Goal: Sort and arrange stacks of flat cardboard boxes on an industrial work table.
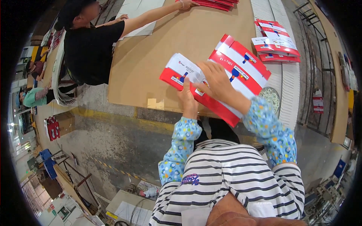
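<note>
A red and white printed cardboard carton (250, 73) is held in front of me at the near edge of the table. One folded panel (177, 71) angles off to the left, and a longer panel runs from upper right down toward my body. My left hand (187, 100) grips the lower edge of the left part, thumb on top and fingers hidden beneath. Across the carton's middle lies my right hand (218, 83), back up, with its fingers stretched over the card and the thumb apart. Both forearms wear blue patterned sleeve covers.
A brown board tabletop (158, 56) spreads ahead. Several similar cartons (277, 41) are stacked at right, near a pile of pale rubber bands (269, 98). A co-worker in black (90, 49) reaches across from the left to a red stack (218, 3) at the far end.
</note>
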`<action>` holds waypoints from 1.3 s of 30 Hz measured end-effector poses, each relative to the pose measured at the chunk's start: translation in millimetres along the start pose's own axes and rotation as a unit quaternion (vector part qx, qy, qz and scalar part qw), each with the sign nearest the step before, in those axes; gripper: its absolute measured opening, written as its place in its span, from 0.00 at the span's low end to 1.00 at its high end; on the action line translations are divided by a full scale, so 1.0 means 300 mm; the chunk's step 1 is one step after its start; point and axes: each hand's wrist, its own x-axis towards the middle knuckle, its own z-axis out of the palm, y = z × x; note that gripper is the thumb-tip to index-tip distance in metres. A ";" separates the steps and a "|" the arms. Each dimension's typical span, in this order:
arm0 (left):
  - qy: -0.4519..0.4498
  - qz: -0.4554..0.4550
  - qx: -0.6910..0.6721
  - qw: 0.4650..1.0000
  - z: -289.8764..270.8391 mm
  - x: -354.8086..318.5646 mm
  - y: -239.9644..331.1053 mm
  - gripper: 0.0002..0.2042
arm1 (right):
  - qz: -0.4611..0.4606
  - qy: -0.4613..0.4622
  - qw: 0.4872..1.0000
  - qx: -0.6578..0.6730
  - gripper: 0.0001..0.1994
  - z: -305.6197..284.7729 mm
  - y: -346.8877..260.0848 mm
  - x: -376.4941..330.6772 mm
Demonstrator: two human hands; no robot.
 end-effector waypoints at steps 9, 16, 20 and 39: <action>0.171 -0.028 0.079 0.982 -0.155 0.012 -0.184 0.19 | 0.132 -0.287 0.947 -0.061 0.41 0.207 0.014 -0.478; 0.185 -0.040 0.081 0.979 -0.132 -0.020 -0.170 0.23 | 0.122 -0.194 0.969 -0.090 0.37 0.281 0.020 -0.557; 0.225 0.098 0.456 0.855 -0.195 -0.069 -0.064 0.28 | 0.129 -0.203 0.967 -0.083 0.35 0.267 -0.007 -0.600; -0.158 0.343 0.837 0.396 -0.223 0.003 0.068 0.30 | 0.145 -0.234 0.961 -0.039 0.36 0.210 -0.166 -0.660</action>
